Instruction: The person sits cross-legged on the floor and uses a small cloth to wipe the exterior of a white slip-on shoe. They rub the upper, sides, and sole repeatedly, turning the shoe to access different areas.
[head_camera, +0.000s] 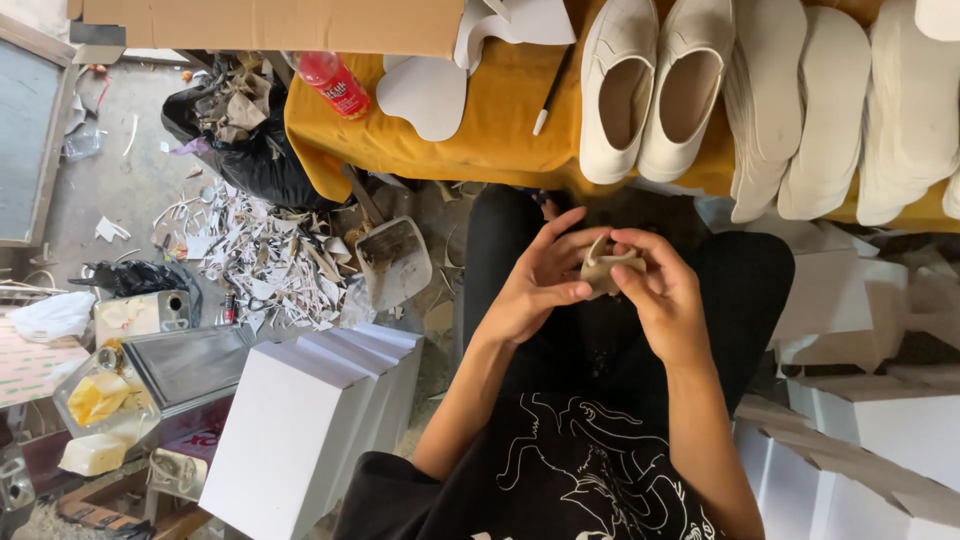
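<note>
The left hand (535, 285) and the right hand (660, 290) are together over the lap, both pinching a small tan folded piece (605, 268) between their fingertips. In front stands a bench (480, 135) with a yellow cloth, carrying a pair of white shoes (655, 85), white insoles (830, 110) and a red bottle (335, 82). The concrete floor (110, 180) at the left has paper scraps (260, 255), a black trash bag (245, 140) and white boxes (300, 420).

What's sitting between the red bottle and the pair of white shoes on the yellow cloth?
In the head view, between the red bottle and the white shoes lie white cut-out pieces and a thin dark pen with a white tip, on the yellow cloth.
</note>
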